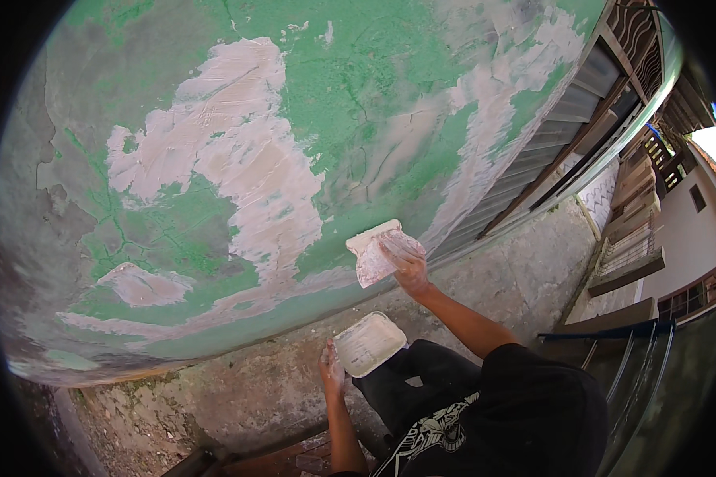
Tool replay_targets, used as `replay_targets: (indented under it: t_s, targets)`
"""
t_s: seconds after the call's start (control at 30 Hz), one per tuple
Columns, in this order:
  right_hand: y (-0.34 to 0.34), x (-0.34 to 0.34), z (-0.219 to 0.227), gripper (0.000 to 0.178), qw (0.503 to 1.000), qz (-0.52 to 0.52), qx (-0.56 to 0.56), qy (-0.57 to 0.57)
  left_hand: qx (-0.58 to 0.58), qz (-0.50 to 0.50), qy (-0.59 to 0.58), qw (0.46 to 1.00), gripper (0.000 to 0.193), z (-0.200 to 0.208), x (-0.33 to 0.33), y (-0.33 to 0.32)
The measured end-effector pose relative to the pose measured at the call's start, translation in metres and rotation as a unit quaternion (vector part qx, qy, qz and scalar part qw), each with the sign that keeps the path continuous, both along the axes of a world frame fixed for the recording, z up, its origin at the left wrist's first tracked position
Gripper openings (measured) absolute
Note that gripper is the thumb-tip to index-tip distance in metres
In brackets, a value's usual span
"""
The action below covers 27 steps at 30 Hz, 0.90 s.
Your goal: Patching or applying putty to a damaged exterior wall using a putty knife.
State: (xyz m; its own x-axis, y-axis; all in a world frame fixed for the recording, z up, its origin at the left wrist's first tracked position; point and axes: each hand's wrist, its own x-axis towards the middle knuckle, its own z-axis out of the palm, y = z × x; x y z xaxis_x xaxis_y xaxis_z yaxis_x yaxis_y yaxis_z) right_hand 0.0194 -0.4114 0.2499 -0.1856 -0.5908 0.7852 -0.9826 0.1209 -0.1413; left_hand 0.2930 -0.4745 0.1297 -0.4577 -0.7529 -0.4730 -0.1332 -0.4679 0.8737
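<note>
Spreader (368,258), a wide whitish blade, stands at the lower part of the green wall; a ridge of pale paste lies along its upper edge, and whether that edge touches the wall cannot be told from this angle. Right hand (408,269), at the spreader's right side, grasps it, with fingers laid over the blade's face. Below the spreader, tray (383,361), shallow, rectangular and coated with pale paste, is supported by left hand (331,370) at its left edge; fingers under the tray are hidden. Up and left of the spreader, a large paste patch (270,171) shows stroke ridges; up and right, a long paste strip (485,151) runs beside exposed green wall (326,87). Far left of the spreader, a small patch (145,285) sits apart. Judgement: the step in hand is coating the wall, with the blade loaded. The next move calls for the loaded edge meeting the wall evenly at a low angle, under steady pressure, the tray kept level beneath. Outermost, right of and below the spreader: concrete ground (525,262), then a blue metal frame (605,332).
</note>
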Motion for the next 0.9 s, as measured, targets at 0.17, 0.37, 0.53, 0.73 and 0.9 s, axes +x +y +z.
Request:
replay_targets:
  t_s: [0.17, 0.37, 0.53, 0.73, 0.9]
  targets:
    - [0.009, 0.013, 0.134, 0.045, 0.982, -0.048, -0.163, 0.083, 0.037, -0.007, -0.013, 0.999, 0.056, 0.000, 0.000, 0.000]
    - [-0.038, -0.015, 0.185, 0.062, 0.970, -0.160, -0.183, 0.001, -0.034, -0.006, 0.001, 0.999, 0.059, 0.040, -0.011, -0.002]
    - [-0.049, -0.022, 0.090, 0.072, 0.974, -0.147, -0.171, -0.031, -0.005, -0.026, 0.016, 1.000, 0.061, 0.049, -0.010, -0.014]
    - [-0.028, 0.019, -0.006, 0.073, 0.987, -0.114, -0.062, -0.093, 0.027, -0.022, 0.013, 0.999, 0.061, 0.047, -0.004, -0.028]
    - [-0.005, 0.050, 0.015, 0.069, 0.972, -0.044, -0.042, -0.227, 0.009, 0.000, 0.004, 1.000, 0.058, 0.037, 0.010, -0.040]
